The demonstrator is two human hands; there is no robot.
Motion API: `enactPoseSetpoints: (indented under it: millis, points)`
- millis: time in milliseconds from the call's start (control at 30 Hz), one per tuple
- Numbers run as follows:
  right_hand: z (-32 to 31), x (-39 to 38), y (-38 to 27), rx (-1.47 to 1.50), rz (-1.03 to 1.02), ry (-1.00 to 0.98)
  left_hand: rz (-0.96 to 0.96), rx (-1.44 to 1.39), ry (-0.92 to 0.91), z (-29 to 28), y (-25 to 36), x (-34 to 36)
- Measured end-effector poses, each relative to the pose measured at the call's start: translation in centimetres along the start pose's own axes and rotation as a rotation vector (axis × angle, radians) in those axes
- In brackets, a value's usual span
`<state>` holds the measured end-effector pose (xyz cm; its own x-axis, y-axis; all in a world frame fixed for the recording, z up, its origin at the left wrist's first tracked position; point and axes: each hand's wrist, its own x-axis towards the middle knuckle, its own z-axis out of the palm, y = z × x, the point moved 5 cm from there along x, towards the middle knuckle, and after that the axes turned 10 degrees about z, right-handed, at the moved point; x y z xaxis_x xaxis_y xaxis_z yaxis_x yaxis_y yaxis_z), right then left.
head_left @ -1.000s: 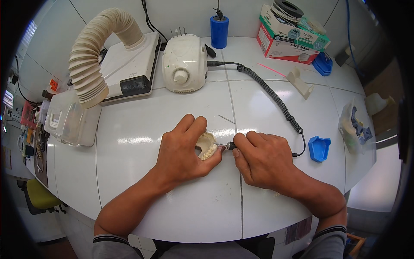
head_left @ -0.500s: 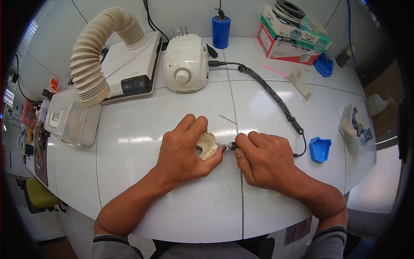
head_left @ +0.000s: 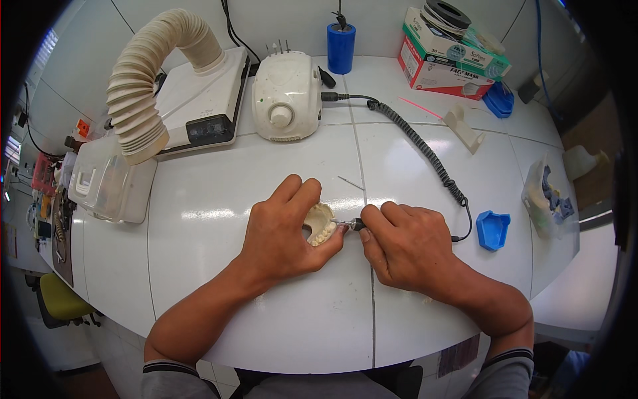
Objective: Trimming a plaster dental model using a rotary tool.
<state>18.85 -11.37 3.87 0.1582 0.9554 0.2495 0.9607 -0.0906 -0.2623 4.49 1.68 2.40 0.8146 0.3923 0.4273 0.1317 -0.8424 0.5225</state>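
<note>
My left hand [head_left: 282, 233] grips a cream dental cast with a row of teeth [head_left: 323, 229], its fingers curled over the back and its thumb along the near side. My right hand [head_left: 409, 246] is closed round a dark rotary handpiece [head_left: 355, 225], whose metal tip meets the right side of the cast by my left thumb. A coiled black cord [head_left: 419, 154] runs from the handpiece to a white control unit with a round knob [head_left: 286, 103]. A thin metal rod [head_left: 351, 183] lies on the white tiled worktop just beyond my hands.
Back left are a hose [head_left: 133, 86] on a white machine and a clear plastic box [head_left: 113, 189]. Farther back stand a blue cylinder [head_left: 340, 50] and stacked boxes [head_left: 445, 73]. On the right are a blue tray [head_left: 492, 230], a pale holder [head_left: 463, 130] and a plastic container [head_left: 545, 199].
</note>
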Motion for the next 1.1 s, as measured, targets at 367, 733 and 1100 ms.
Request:
enactPoseSetpoints:
  millis: [367, 733, 1100]
  points:
    - [-0.22, 0.00, 0.69, 0.080, 0.042, -0.007, 0.023, 0.004, -0.010, 0.05, -0.26, -0.35]
    - [-0.21, 0.01, 0.52, 0.035, 0.006, -0.018, 0.033, 0.004, -0.015, -0.01, -0.11, -0.28]
    - [-0.16, -0.02, 0.47, 0.032, 0.008, -0.029, 0.026, -0.003, -0.007, -0.01, -0.20, -0.24]
